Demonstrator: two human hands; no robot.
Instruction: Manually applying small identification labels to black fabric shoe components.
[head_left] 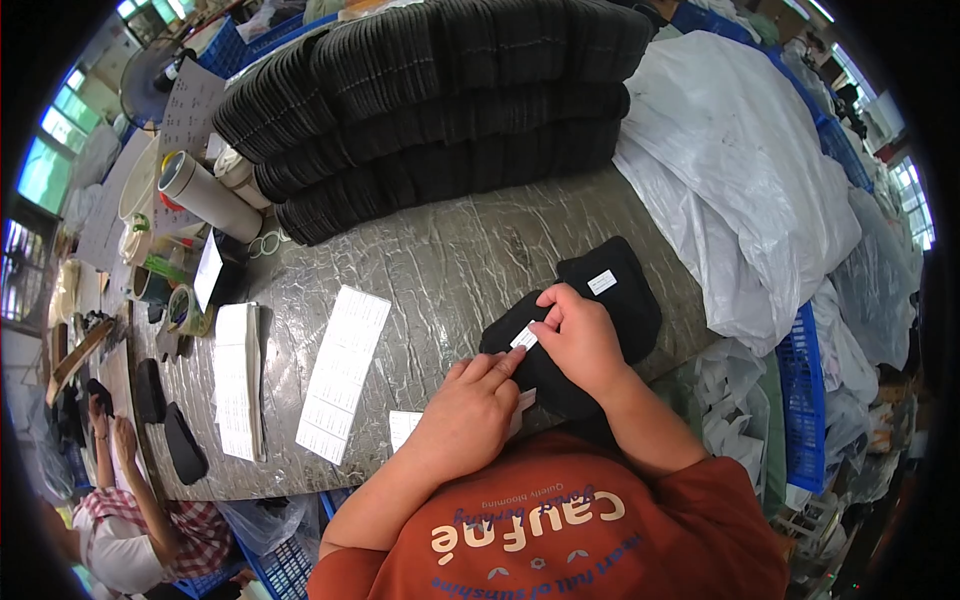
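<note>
A black fabric pad (558,375) with rounded corners lies in front of me on the table. On it is a small white label (523,338). My right hand (580,338) pinches the label's right edge between thumb and forefinger. My left hand (470,405) reaches in from the left with its index fingertip on the label's lower edge and its other fingers bent. Out from under that hand, on both sides, shows a white label sheet (404,428); its middle is hidden. Just beyond the right hand, a second black pad (630,315) bears a white label (601,283).
Stacked black pads (440,90) rise along the table's far side. A printed label sheet (343,372) and a paper stack (237,382) lie left. Farther left are a white bottle (210,195) and tape rolls (187,308). White plastic sheeting (730,180) covers the right; a co-worker (130,530) sits lower left.
</note>
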